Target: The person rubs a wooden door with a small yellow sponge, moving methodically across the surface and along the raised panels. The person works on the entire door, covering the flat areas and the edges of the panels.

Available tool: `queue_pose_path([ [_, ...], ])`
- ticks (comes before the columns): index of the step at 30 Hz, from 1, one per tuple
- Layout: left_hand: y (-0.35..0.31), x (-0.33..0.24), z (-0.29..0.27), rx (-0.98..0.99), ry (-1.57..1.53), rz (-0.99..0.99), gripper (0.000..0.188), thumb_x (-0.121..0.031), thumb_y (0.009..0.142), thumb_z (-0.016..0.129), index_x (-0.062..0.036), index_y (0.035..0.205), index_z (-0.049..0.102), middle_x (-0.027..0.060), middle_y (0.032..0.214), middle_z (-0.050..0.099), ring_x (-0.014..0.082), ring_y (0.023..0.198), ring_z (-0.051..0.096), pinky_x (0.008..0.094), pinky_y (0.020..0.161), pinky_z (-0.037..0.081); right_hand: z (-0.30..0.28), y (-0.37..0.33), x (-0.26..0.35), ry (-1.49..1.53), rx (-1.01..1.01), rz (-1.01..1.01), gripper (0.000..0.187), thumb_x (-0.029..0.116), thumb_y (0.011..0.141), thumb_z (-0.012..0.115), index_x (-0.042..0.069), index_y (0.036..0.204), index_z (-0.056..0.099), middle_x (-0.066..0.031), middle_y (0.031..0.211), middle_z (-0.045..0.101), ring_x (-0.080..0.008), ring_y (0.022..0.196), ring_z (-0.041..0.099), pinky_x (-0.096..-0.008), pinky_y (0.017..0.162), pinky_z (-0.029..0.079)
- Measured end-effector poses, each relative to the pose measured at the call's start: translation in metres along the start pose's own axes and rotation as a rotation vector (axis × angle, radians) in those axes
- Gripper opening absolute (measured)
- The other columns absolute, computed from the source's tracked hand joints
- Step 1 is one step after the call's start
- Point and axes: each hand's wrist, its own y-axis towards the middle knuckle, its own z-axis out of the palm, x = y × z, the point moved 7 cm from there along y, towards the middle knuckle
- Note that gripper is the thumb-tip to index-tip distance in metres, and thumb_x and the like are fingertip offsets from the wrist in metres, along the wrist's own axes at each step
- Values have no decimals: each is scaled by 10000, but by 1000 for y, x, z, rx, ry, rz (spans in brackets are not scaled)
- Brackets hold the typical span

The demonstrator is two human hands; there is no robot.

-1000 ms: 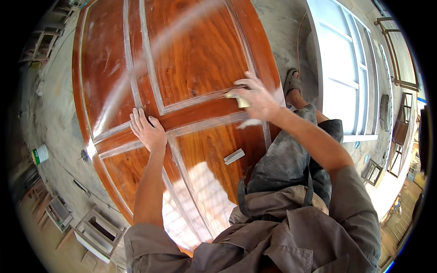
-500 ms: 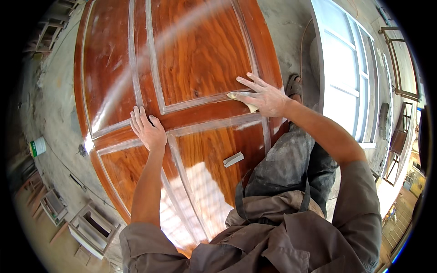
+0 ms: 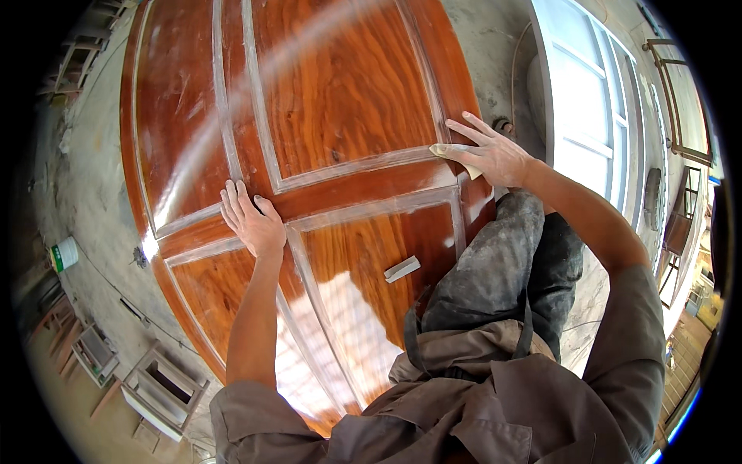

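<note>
A glossy reddish-brown wooden door (image 3: 344, 93) lies flat before me, its panels framed by whitish, dusty moulding strips. My left hand (image 3: 253, 220) rests on the crossing rail left of the middle, fingers stretched out and holding nothing. Over at the right edge, my right hand (image 3: 498, 161) presses a folded piece of pale yellow sandpaper (image 3: 456, 153) against the corner of the upper panel's moulding. Its thumb is on the sandpaper, while some other fingers reach out past it. A small grey folded strip (image 3: 402, 269) lies on the lower right panel.
Right of the door stands a white panelled frame (image 3: 580, 116), with brown frames (image 3: 680, 100) beyond it. A white and green bucket (image 3: 65, 254) and a small wooden cabinet frame (image 3: 166, 387) are on the concrete floor at left. My dusty trouser leg (image 3: 495, 255) touches the door's right side.
My right hand has slid right with the sandpaper along the moulding, out to the corner by the door's edge. My left hand stays on the same spot of the rail.
</note>
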Motion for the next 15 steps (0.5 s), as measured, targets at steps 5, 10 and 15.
queue_pose_path([
  [5, 0, -2, 2, -22, -15, 32, 486, -178, 1045, 501, -8, 1500, 505, 184, 1635, 438, 388, 1546, 347, 556, 1284, 244, -13, 87, 66, 229, -200, -72, 930, 123, 842, 813, 214, 1637, 338, 32, 1586, 533, -298, 1615, 224, -525, 1355, 128],
  [10, -2, 0, -3, -18, -16, 6, 479, -170, 1040, 506, -12, 1493, 514, 179, 1625, 454, 389, 1545, 350, 554, 1283, 245, -13, 60, 42, 155, -75, 6, 915, 127, 841, 803, 196, 1632, 350, 28, 1572, 547, -287, 1615, 230, -520, 1357, 118],
  [15, 0, -5, 3, -22, -19, 10, 478, -168, 1039, 507, -24, 1495, 514, 158, 1641, 440, 381, 1562, 324, 552, 1288, 226, -8, 55, 48, 48, -167, -43, 838, 135, 857, 783, 171, 1603, 402, 15, 1570, 549, -303, 1611, 236, -540, 1356, 103],
])
